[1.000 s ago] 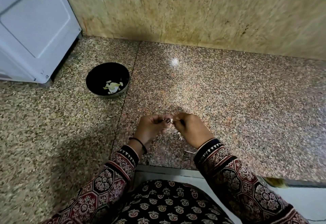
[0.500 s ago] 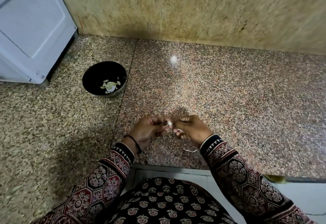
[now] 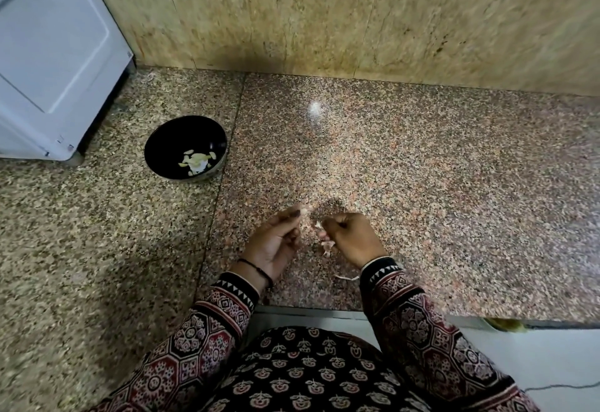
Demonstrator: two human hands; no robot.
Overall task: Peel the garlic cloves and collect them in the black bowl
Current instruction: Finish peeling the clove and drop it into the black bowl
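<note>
The black bowl (image 3: 165, 142) sits on the granite counter at the left, with several pale peeled cloves (image 3: 196, 161) in its bottom. Near the counter's front edge my left hand (image 3: 276, 243) pinches a small garlic clove (image 3: 304, 211) at its fingertips; the clove is motion-blurred. A short gap to the right, my right hand (image 3: 352, 236) is curled and pinches a bit of papery garlic skin (image 3: 319, 225). More skin (image 3: 328, 246) hangs under its fingers. The two hands do not touch.
A white appliance (image 3: 55, 64) stands at the back left, close behind the bowl. A stone wall (image 3: 324, 15) backs the counter. A thin scrap of peel (image 3: 345, 278) lies by my right wrist. The counter's front edge (image 3: 422, 314) runs just below my wrists.
My hands, joined on the clove before, have pulled apart. The left hand has moved up and left with the clove, and the right keeps the torn skin.
</note>
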